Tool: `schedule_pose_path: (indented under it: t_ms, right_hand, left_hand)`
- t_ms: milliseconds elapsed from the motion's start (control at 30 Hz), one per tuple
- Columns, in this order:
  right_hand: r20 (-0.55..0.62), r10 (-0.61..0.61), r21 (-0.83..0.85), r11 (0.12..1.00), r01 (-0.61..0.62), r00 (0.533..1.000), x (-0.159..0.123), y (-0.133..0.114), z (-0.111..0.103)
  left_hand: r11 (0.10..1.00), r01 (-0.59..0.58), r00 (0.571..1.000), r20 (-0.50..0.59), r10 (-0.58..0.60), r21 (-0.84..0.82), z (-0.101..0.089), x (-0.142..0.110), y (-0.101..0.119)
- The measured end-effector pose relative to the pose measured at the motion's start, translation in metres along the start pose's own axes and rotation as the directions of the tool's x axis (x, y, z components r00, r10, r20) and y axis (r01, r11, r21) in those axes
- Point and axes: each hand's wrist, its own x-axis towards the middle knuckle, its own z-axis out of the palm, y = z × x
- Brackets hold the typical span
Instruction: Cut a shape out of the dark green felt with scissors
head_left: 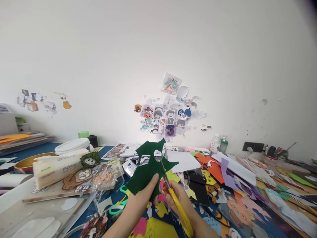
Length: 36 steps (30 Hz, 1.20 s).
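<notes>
Two bare hands work over a crowded blue table. The left hand (146,191) grasps a dark green sheet (142,175), its thumb pressed flat on the front near the lower edge; the other fingers are hidden behind it. The right hand (182,197) has its fingers wrapped around scissors (174,199) with a yellow handle, and their blades point up and away, against the right part of the sheet. The green sheet is held up over the middle of the table, jagged in outline, with gaps near its top. Just behind it, to the right, lies white paper (183,161). Another pair of scissors (118,207), with teal handles, lies left of the left forearm. Two bottles (215,143) stand by the wall, below and right of pinned-up drawings (170,117).
</notes>
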Motion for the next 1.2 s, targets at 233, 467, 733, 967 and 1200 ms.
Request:
schedule_pose_path:
  t_ms: [233, 467, 733, 967, 1200]
  right_hand:
    - [-0.001, -0.002, -0.008, 1.0, 0.002, 1.0, 0.0002, -0.0046, 0.0002]
    - [-0.009, 0.043, 0.002, 0.999, -0.043, 0.999, -0.0018, -0.0059, -0.0002]
    - [-0.022, 0.036, 0.006, 0.999, -0.036, 0.999, -0.0024, -0.0038, 0.0011]
    - [-0.022, -0.003, 0.014, 1.0, 0.003, 1.0, -0.0025, -0.0078, 0.002]
    - [-0.042, 0.036, 0.024, 0.999, -0.035, 0.998, -0.0022, -0.0066, 0.0028]
  left_hand:
    - [0.999, 0.051, 0.999, 0.018, -0.051, -0.007, 0.0009, -0.0016, 0.0001]
    - [0.999, 0.043, 0.999, 0.033, -0.044, 0.008, -0.0001, 0.0031, -0.0043]
    - [0.996, 0.084, 0.995, 0.051, -0.085, 0.022, 0.001, -0.0012, -0.0001]
    - [0.997, 0.078, 0.994, 0.08, -0.076, -0.019, 0.0012, 0.0005, -0.0042]
    - [0.995, 0.085, 0.993, 0.082, -0.081, -0.048, 0.0015, -0.0005, -0.0053]
